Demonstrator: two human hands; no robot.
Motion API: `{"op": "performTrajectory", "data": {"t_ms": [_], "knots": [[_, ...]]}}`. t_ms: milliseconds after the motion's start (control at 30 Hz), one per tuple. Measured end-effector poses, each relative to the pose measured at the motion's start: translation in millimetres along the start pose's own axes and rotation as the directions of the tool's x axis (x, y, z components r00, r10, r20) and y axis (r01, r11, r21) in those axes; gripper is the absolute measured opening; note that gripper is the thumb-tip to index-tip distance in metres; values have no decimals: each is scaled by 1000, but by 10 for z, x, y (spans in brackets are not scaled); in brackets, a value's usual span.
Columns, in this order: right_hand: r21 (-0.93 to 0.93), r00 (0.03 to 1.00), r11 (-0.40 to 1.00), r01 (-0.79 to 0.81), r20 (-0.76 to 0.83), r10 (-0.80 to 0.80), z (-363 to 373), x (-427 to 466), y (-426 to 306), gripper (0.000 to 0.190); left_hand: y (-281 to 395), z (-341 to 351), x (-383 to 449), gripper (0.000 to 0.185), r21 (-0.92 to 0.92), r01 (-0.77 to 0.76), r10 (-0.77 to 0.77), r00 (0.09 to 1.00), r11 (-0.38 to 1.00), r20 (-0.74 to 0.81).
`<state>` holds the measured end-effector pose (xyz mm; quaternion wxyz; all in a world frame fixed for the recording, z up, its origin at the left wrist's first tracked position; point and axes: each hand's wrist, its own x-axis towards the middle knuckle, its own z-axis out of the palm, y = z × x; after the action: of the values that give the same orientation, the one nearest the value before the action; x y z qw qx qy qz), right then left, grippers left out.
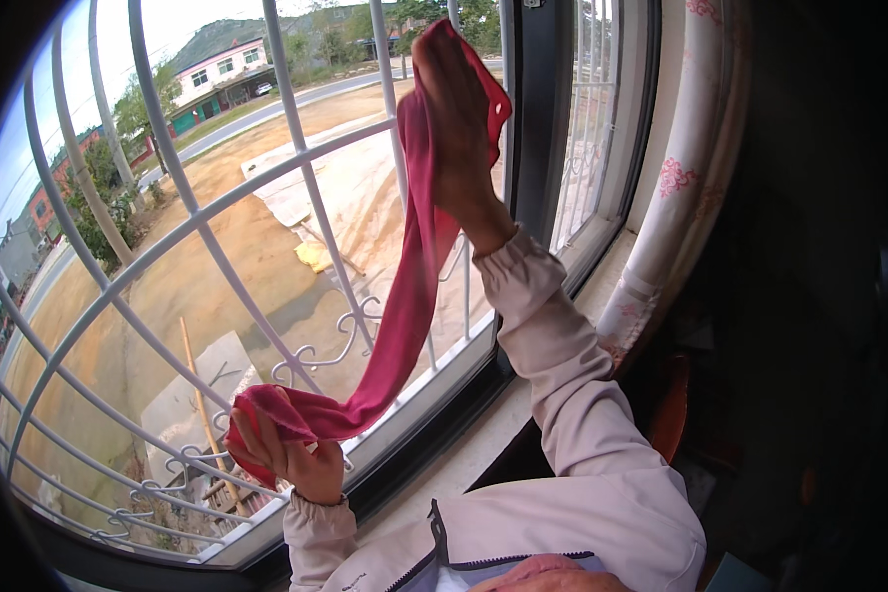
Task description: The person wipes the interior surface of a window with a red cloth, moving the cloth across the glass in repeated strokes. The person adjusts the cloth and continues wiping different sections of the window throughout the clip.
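A long dark-red cloth hangs in a slack curve between my two hands, in front of the window bars. My left hand, low at the left, is closed on one bunched end of it. Raised high by the window's dark frame, my right hand grips the other end; folds of the cloth lie on both sides of that hand and stick out to its right. The fingertips of my right hand are partly hidden by cloth and blur. White metal window bars stand just behind the cloth.
The dark window frame runs beside my right hand. A pale sill lies below the window. A white curtain with red patterns hangs at the right. Outside are bare ground, a pale sheet, a wooden pole and a building.
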<state>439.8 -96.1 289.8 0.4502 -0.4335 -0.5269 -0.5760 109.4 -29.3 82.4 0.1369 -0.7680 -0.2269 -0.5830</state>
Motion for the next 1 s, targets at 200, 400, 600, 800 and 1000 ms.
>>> {"op": "performTrajectory", "data": {"t_ms": [200, 400, 600, 800, 1000], "knots": [[112, 998, 994, -16, -57, 23, -57, 431, 485, 49, 68, 53, 164, 54, -4, 13, -13, 998, 1000, -61], [-112, 830, 825, -554, 3, 558, -210, -1638, -285, 54, 43, 91, 107, 50, -33, -20, 18, 999, 999, -49], [-119, 733, 740, -662, 105, 673, -446, -2726, -1280, 60, 16, 81, 23, 36, -109, -52, 51, 999, 993, -5], [-49, 936, 941, -334, 98, 337, -139, -1394, -483, 59, 47, 69, 19, 23, -80, -26, 27, 1000, 996, 12], [148, 965, 954, -260, 1, 263, -155, -536, 103, 57, 31, 81, 20, 12, -109, -43, 42, 999, 993, -14]]}}
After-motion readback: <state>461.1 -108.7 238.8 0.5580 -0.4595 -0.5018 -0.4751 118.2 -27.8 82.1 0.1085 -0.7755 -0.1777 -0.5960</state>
